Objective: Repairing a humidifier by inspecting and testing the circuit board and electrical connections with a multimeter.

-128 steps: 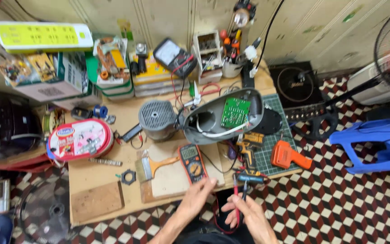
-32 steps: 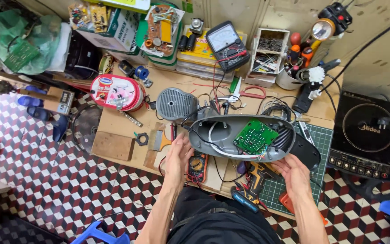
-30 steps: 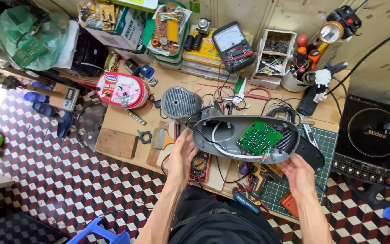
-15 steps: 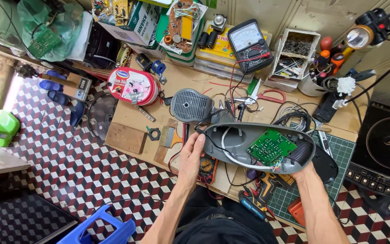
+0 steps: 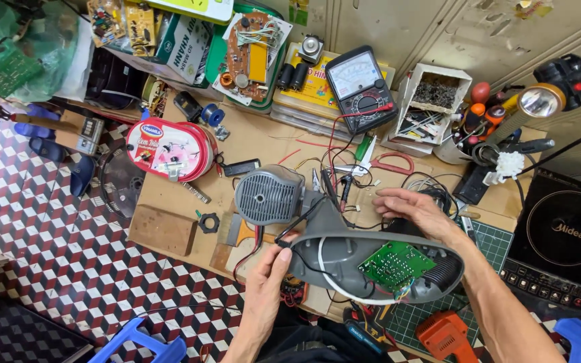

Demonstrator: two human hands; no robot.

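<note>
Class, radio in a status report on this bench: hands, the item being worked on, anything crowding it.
Left hand grips grey housing at near edge. Right hand on its far rim. Green circuit board exposed inside. Round grey motor unit and loose wires crowd it.

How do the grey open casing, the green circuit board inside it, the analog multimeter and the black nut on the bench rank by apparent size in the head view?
1. Grey open casing, held by both hands.
2. Analog multimeter.
3. Green circuit board, a little smaller than the multimeter; it lies nearer the camera, so this rank is unsure.
4. Black nut, clearly smallest.
</note>
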